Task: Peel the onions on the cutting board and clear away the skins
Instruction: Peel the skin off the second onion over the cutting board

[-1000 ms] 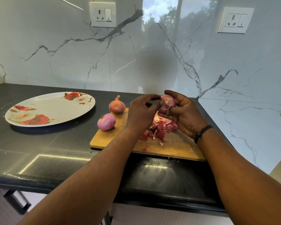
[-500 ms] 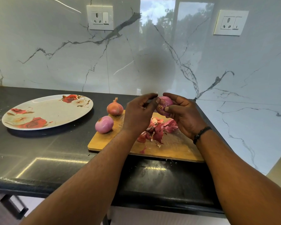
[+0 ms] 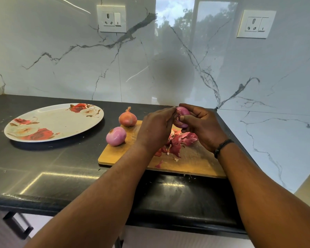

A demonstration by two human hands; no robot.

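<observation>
The right hand (image 3: 202,125) cups the onion (image 3: 182,116) above the cutting board (image 3: 195,161), fingers curled round it. The left hand (image 3: 155,128) pinches at its near-left side (skin edge hidden). The skins (image 3: 177,142) lie directly beneath.

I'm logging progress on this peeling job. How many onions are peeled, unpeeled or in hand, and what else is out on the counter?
Peeled onion on the board: 1
Unpeeled onion at the board's far edge: 1
Held onion, gripped by right hand, left hand picking at it: 1
Skin pile: 1
Cutting board: 1
Plate: 1
Total: 6
</observation>
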